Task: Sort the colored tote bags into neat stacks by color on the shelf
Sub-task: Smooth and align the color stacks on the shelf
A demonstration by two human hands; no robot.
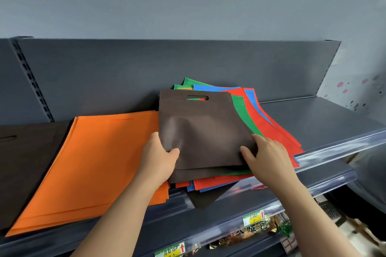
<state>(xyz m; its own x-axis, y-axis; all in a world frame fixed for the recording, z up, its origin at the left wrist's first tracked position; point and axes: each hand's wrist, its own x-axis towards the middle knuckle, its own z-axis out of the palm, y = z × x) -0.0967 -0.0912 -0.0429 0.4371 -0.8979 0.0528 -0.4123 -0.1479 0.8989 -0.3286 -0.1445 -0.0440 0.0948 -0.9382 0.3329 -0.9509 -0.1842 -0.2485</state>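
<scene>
Head view, shelf inventory, sorting in progress.

Item 1: brown tote bag (200, 127), top of the mixed pile (271, 131), centre of the shelf (323, 117). It lies flat with its handle slot toward 12 o'clock.
- The left grip (158, 158) pinches the near-left edge, thumb on top and fingers tucked beneath.
- The right grip (269, 158) is closed on the near-right corner, thumb on the fabric.
- A second brown bag (200, 175) lies directly under it. Whether the fingers have caught that one too cannot be told.

Item 2: mixed pile, fanned and skewed, holding red, green (244, 117) and blue (217, 87) bags. One dark corner (208, 196) overhangs the shelf lip at 6 o'clock.

Item 3: orange stack (94, 162), at 9 o'clock and just beside the pile, edges roughly aligned.

Item 4: brown stack (27, 162), beyond the orange at 9 o'clock and partly out of frame. Judged to be the destination for item 1.

Handling note:
- Lift the bag level by both corners so the thin fabric does not drag the bags below it.
- Carry it over the orange stack.
- Lay it with the slot matching the stack and square the edges.

Containers: the bags look flat and appear empty. The lower shelf, at 5 o'clock, holds packaged goods (250, 233) behind price tags.
</scene>
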